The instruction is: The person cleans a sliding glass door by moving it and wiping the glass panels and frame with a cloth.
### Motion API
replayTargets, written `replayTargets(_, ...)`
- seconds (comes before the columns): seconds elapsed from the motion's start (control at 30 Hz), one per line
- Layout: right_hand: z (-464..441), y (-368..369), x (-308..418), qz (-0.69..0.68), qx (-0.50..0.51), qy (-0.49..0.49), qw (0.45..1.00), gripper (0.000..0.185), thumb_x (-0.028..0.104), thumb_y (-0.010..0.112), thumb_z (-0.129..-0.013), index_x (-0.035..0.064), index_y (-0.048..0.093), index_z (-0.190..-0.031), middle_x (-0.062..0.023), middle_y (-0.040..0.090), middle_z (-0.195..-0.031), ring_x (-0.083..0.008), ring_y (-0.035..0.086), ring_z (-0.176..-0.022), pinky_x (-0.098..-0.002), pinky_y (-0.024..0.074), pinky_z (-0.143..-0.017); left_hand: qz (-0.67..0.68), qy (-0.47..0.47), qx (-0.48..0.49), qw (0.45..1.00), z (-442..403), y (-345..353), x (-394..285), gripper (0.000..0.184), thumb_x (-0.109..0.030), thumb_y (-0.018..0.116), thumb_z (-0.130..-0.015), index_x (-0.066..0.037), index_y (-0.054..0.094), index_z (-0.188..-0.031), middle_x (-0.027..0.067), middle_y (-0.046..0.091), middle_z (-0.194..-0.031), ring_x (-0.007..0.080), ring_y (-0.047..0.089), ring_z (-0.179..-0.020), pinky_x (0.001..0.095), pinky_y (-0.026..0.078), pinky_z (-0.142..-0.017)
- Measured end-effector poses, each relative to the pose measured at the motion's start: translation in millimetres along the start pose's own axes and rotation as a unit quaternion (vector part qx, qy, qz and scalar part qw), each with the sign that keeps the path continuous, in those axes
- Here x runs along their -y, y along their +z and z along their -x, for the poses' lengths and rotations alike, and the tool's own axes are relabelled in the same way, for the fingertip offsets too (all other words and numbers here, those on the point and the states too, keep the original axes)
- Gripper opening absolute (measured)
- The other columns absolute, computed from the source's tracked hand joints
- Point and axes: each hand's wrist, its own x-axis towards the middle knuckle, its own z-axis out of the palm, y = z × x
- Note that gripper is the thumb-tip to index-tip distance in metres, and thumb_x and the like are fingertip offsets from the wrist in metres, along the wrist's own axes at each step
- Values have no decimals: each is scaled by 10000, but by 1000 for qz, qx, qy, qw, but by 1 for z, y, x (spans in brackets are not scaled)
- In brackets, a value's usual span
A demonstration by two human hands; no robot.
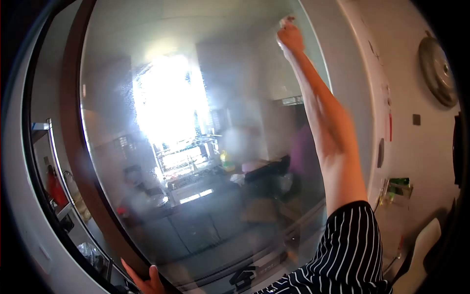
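1. Left of the large glass pane [235,78], a metal rack [58,164] stands beyond a dark edge, with a red item [56,187] on it and a crumpled clear bag [89,254] lower down.
2. A brown frame [73,112] runs down the left side of the glass pane, curving in the wide view.
3. At the pane's lower left, a person's left hand [146,281] meets the brown frame, thumb and fingers spread apart; the picture's bottom edge cuts it off.
4. Across the middle of the glass pane, a dazzling window [169,100] shows above a cluttered counter [196,183], a yellow item [225,159] right of the glare. Haze and pale smears blur the scene.
5. Near the pane's upper right corner, the right hand [292,38] is raised high, fingers curled together around a small pale item [285,22], too blurred to name. Below it, a bare forearm leads to a black-and-white striped sleeve [350,245] in front of the pane's lower right.
6. Right of the glass pane, a round metallic disc [441,71] hangs on the wall above a small dark square [416,119], with a green item [399,183] lower down and a pale curved form [427,245] below that.
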Motion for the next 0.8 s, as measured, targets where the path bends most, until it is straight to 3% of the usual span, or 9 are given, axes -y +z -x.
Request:
replayTargets(0.07,7,4,57,-166,39,-185,968,345,210,372,-900,98,561,-1166,-164,585,-1159,-351,558,-1038,-416,466,-827,-17,18,-6,1000,-1,-2,10,748,-172,603,-853,-18,189,-1456,198,257,-1464,301,304,-1318,376,247,-1066)
replayTargets(0.1,20,-3,107,-279,52,-226,932,345,162,488,-769,94,618,-1081,-132,622,-1065,-342,572,-971,-470,441,-841,-25,25,-8,999,0,-3,12,746,-157,599,-850,-17,188,-1456,197,258,-1463,298,305,-1316,371,247,-1065)
replayTargets(0.27,169,-100,269,-650,113,-517,546,278,171,513,-860,83,590,-1112,-120,621,-1060,-297,576,-889,-397,462,-793,38,8,-5,999,-4,-6,2,775,-46,604,-772,15,209,-1436,183,307,-1415,287,327,-1286,337,241,-1061)
replayTargets(0.37,193,-117,287,-521,136,-615,577,359,284,534,-885,73,571,-1173,-111,587,-1166,-275,589,-972,-353,476,-826,7,23,-1,1000,-6,-12,-7,776,-41,633,-758,23,237,-1423,184,362,-1385,279,381,-1252,332,266,-1053)
replayTargets(0.5,176,-169,290,-468,371,-511,618,330,249,567,-883,67,600,-1156,-91,598,-1182,-254,637,-955,-322,502,-816,19,39,-8,999,-8,-15,1,784,-70,670,-751,23,257,-1411,183,442,-1286,284,459,-1155,339,336,-1000)
replayTargets(0.6,167,-111,329,-444,101,-654,604,381,242,630,-828,81,598,-1171,-106,486,-1329,-265,510,-1181,-332,463,-902,27,32,-2,999,-10,-18,-1,804,-103,698,-750,20,256,-1411,168,449,-1251,280,463,-1133,348,355,-976)
replayTargets(0.67,156,-110,347,-400,58,-682,609,386,269,650,-808,134,609,-1167,-96,408,-1396,-258,407,-1277,-369,428,-949,34,30,-2,999,-10,-20,5,808,-103,702,-747,22,257,-1410,168,444,-1258,281,459,-1139,348,351,-979)
replayTargets(0.77,150,-100,386,-556,299,-430,646,325,265,640,-799,289,637,-1124,-89,451,-1340,-225,462,-1221,-401,432,-928,26,22,4,999,-10,-24,6,792,-80,667,-759,16,240,-1420,168,403,-1317,273,424,-1188,341,319,-1007)
replayTargets(0.8,138,-99,389,-451,183,-495,720,310,275,638,-807,300,642,-1115,-88,456,-1331,-220,475,-1204,-390,436,-921,23,17,13,999,-9,-26,7,776,-56,631,-772,9,224,-1430,168,364,-1371,264,391,-1232,334,289,-1032)
